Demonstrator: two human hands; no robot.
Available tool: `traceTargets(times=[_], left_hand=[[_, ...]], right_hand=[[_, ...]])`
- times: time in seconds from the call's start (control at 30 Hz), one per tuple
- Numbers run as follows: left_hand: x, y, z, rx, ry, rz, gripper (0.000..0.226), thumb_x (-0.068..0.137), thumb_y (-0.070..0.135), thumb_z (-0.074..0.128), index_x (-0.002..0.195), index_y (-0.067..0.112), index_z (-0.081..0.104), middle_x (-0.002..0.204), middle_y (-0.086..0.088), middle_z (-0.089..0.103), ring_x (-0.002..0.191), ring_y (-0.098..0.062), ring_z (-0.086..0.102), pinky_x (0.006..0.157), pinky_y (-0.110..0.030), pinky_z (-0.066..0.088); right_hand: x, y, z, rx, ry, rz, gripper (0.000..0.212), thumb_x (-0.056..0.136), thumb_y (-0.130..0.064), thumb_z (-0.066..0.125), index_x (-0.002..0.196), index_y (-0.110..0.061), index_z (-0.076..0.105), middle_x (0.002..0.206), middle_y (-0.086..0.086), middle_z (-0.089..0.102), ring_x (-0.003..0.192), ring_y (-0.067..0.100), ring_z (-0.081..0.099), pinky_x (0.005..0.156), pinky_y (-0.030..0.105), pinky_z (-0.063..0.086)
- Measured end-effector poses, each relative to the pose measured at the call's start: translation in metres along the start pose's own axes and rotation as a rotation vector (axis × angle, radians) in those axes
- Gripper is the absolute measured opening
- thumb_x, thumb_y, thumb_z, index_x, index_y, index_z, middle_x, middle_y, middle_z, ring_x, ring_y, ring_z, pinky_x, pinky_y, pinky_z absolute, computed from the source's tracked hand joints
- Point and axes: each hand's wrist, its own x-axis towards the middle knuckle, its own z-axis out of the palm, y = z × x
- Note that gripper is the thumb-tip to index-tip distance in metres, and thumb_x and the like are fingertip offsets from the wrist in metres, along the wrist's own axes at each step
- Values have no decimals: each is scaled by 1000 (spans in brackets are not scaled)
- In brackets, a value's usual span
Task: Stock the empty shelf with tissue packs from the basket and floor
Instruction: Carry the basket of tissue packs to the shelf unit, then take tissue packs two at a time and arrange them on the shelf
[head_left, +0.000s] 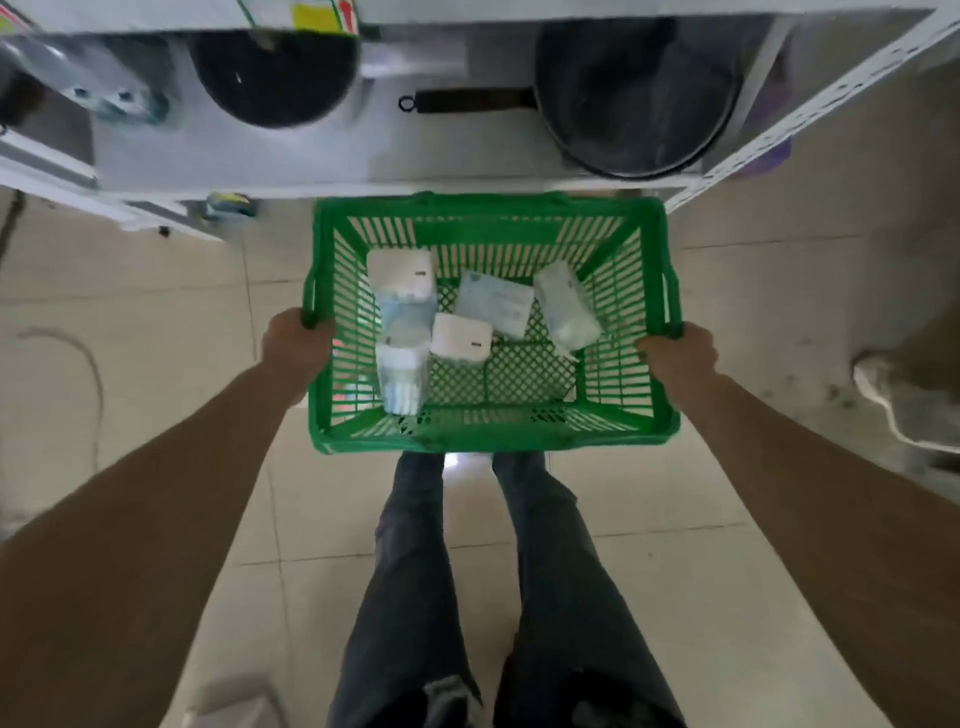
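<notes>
Basket of green slatted plastic (493, 332) was held level above the pale tiled floor (649, 519), in front of the person's legs in dark trousers (561, 597). Left hand (296, 345) gripped the basket's rim at 9 o'clock, fingers curled over the edge. Right hand (678, 358) gripped the rim at 3 o'clock in the same way. Each grip was closed on the green rim.

Tissue packs lay loose on the basket's mesh bottom. A white pack (401, 275) sat toward 10 o'clock, with a pale blue-and-white pack (402, 376) just below it toward 8 o'clock. A small white pack (461, 343) lay near the centre, touching a flat pale blue pack (494, 304) toward 12 o'clock. A pale green-white pack (566, 312) leaned tilted at 2 o'clock against the side wall.

Beyond the basket at 12 o'clock stood a white metal shelf (311, 156) carrying a black round pan (275, 78) at 11 o'clock and a dark grey frying pan with a black handle (634, 98) at 1 o'clock. A pale shoe (878, 384), blurred, showed on the floor at 3 o'clock.
</notes>
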Motion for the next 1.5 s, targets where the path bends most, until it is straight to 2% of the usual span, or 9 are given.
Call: traceTargets(times=[0.33, 0.47, 0.67, 0.83, 0.97, 1.1, 1.23, 1.33, 1.5], left_hand=[[140, -70, 144, 34, -39, -31, 29, 90, 17, 71, 116, 4, 69, 111, -21, 72, 101, -36, 68, 93, -46, 58], [182, -87, 184, 53, -26, -27, 29, 92, 17, 68, 120, 7, 70, 98, -12, 65, 90, -26, 61, 78, -32, 47], [234, -113, 233, -25, -21, -96, 33, 90, 5, 66, 124, 3, 67, 115, -21, 70, 98, -33, 65, 86, -37, 55], [246, -142, 262, 51, 108, -34, 35, 87, -3, 50, 121, 3, 60, 89, -7, 57, 86, -28, 54, 56, -25, 39], [256, -147, 263, 60, 216, 67, 19, 90, -1, 49, 105, 9, 54, 79, 0, 51, 75, -24, 48, 49, -20, 27], [265, -146, 253, 34, 164, 85, 15, 91, 4, 52, 104, 10, 51, 75, 5, 48, 67, -18, 49, 51, -26, 31], [254, -145, 249, -14, 273, 166, 54, 87, 7, 59, 138, 13, 43, 127, -12, 53, 101, -26, 53, 78, -31, 43], [239, -144, 249, 167, 414, 520, 58, 83, 3, 61, 138, 11, 44, 132, -15, 46, 110, -32, 53, 87, -43, 47], [227, -145, 278, 279, 76, 664, 50, 87, 9, 68, 134, 5, 50, 131, -19, 47, 116, -38, 56, 88, -50, 56]], right_hand=[[150, 53, 132, -74, 91, 12, 41, 80, -21, 76, 120, -13, 72, 105, 14, 74, 93, 32, 71, 85, 41, 63], [197, 66, 175, -73, 104, -27, 41, 85, -21, 76, 124, -13, 71, 97, 6, 65, 86, 27, 64, 77, 27, 51], [241, 89, 231, -118, 91, -67, 42, 86, -22, 77, 125, -10, 68, 104, 10, 65, 89, 25, 61, 77, 26, 48], [245, 115, 268, -148, 137, -155, 46, 95, -22, 66, 136, -3, 56, 132, 25, 64, 117, 39, 63, 83, 31, 43], [243, 119, 280, -114, 140, -285, 35, 97, -11, 60, 127, 6, 51, 121, 30, 64, 82, 24, 51, 60, 17, 28], [242, 112, 279, -118, 100, -304, 36, 98, -9, 60, 128, 5, 47, 124, 27, 62, 87, 26, 53, 60, 16, 38], [225, 105, 287, -230, 254, -356, 52, 93, -15, 65, 136, 6, 44, 140, 26, 47, 122, 40, 50, 97, 39, 40], [202, 96, 299, -274, 498, -342, 69, 83, -29, 70, 141, -1, 45, 145, 21, 47, 129, 40, 47, 107, 50, 34], [187, 96, 306, -329, 582, -494, 80, 78, -27, 66, 151, -7, 41, 154, 17, 43, 142, 35, 40, 122, 51, 19]])
